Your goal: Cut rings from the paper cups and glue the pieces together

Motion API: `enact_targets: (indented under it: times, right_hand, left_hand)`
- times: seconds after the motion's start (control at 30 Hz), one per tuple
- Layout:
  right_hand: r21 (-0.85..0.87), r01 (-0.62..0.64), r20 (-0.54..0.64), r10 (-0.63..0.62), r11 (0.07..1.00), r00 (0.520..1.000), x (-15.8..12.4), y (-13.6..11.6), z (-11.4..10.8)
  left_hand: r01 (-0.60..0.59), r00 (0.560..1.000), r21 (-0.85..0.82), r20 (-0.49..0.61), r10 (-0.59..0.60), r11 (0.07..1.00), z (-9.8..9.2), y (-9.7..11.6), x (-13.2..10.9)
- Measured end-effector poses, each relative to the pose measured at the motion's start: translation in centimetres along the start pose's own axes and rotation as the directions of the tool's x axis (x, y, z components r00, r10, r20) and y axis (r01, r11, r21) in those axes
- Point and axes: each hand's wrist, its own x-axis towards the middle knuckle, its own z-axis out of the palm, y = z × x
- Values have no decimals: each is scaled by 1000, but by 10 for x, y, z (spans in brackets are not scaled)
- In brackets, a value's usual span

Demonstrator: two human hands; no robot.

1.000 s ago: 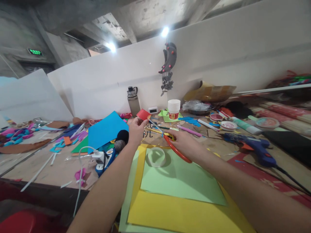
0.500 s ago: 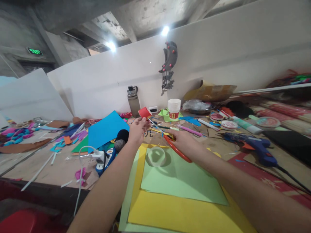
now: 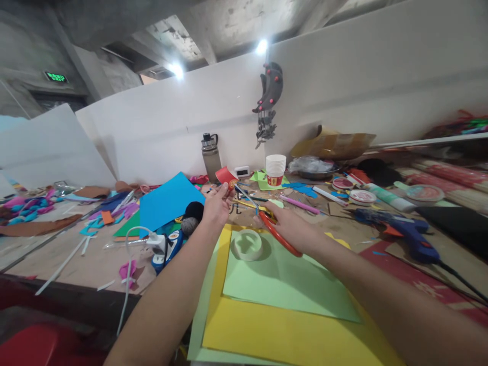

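Note:
My left hand (image 3: 218,205) is closed around a red paper cup (image 3: 226,176), holding it tilted above the table. In my right hand (image 3: 276,218) is a pair of scissors (image 3: 280,238) with red-orange handles. Its blades point up and left, their tips close to the cup's lower edge; I cannot tell whether they touch it. Below my hands, a roll of tape (image 3: 247,245) lies on a light green sheet (image 3: 285,284), which rests on a larger yellow sheet (image 3: 267,335).
A stack of paper cups (image 3: 275,170) and a water bottle (image 3: 211,158) stand by the partition. To the right lies a blue glue gun (image 3: 400,236) with its cord. On the left are a blue sheet (image 3: 168,202), a power strip (image 3: 168,251) and paper scraps.
The cup has turned slightly in my left hand, showing more of its gold print. The scissors stay near it. The whole view has shifted a little.

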Motion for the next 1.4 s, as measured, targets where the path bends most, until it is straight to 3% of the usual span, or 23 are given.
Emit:
enact_targets:
  times: [0.43, 0.7, 1.07, 1.4]
  right_hand:
    - [38, 26, -31, -25, 999, 999, 6, 5, 1]
    - [36, 15, -20, -15, 999, 1000, 7, 6, 1]
    - [66, 1, 14, -2, 998, 1000, 5, 5, 0]
    - [37, -23, 43, 21, 999, 999, 4, 1, -3]
  left_hand:
    - [-9, 1000, -1, 8, 9, 1000, 4, -4, -5]
    - [-15, 999, 91, 36, 11, 996, 4, -7, -6]
    - [109, 994, 90, -13, -109, 990, 0, -3, -3]
    - [81, 996, 80, 22, -83, 993, -1, -3, -3]
